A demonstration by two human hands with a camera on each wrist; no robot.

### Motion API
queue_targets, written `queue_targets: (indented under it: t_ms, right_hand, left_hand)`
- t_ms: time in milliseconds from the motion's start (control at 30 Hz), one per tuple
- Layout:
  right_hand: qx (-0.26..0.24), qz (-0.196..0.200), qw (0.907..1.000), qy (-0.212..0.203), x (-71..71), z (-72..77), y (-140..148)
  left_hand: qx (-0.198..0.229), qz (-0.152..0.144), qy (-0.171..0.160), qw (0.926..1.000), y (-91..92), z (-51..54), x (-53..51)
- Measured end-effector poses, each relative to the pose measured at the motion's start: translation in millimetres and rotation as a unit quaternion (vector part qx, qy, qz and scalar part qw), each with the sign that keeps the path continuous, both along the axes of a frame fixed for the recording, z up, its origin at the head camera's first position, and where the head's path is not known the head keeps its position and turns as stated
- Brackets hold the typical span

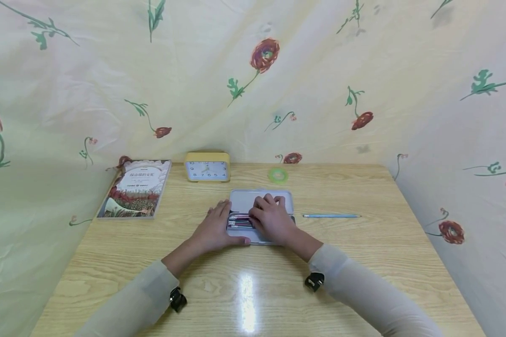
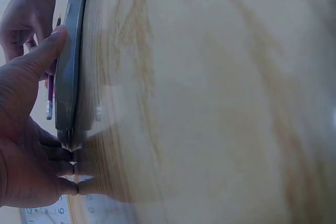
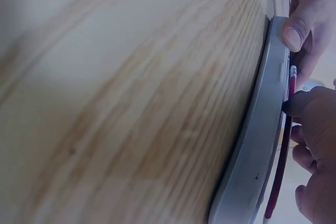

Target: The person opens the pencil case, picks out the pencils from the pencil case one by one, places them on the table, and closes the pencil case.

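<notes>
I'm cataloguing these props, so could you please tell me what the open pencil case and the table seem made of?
Pencil case: probably painted metal, possibly plastic, going by its smooth grey walls and slight sheen. Table: glossy wood or wood-look laminate; grain shows, with a bright reflection.

Looks like a home study nook tbh: wooden desk (image 1: 371,194), flowery cloth (image 1: 194,70) up top, book (image 1: 136,189) and clock (image 1: 208,170) left of centre.

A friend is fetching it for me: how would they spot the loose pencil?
On the wooden table, find the open grey pencil case in the middle. To its right lies the light blue pencil, alone on the wood, unlike the darker pencils in the case.
</notes>
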State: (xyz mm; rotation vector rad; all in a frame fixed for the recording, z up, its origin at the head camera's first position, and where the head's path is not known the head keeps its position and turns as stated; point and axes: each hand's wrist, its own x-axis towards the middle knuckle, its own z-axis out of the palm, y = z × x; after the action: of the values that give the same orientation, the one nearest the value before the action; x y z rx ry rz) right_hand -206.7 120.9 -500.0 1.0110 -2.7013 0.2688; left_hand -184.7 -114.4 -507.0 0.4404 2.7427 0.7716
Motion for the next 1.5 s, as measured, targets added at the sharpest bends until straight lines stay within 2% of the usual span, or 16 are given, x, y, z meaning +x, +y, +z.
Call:
queue_targets:
  t_ms: [267, 533, 767, 1133, 1500]
  right_hand:
    - [0.006, 0.002, 0.9979, 0.065, 2.4, 6.8, 12.1]
    - [0.006, -0.004, 0.9975, 0.071, 2.0, 7.5, 38.0]
    - [-0.022, -0.007, 0.9942, 0.105, 0.6, 5.8, 70.4]
    - [-0.031, -0.035, 0.9933, 0.106, 0.8, -0.5, 130.4]
    - [-0.037, -0.083, 0.9937, 0.065, 10.3, -6.8, 175.8]
  left_hand:
    - [0.008, -0.004, 0.007, 0.9999, 1.8, 1.9, -0.3]
    - [0.015, -0.001, 0.007, 0.9999, 2.5, 3.4, 0.7]
    - [0.023, 0.002, 0.003, 0.9997, 3.2, 5.8, 3.4]
    - [0.026, 0.0, 0.005, 0.9996, 1.7, 3.2, 2.9]
    - [0.023, -0.001, 0.011, 0.9997, 1.4, 1.6, 1.7]
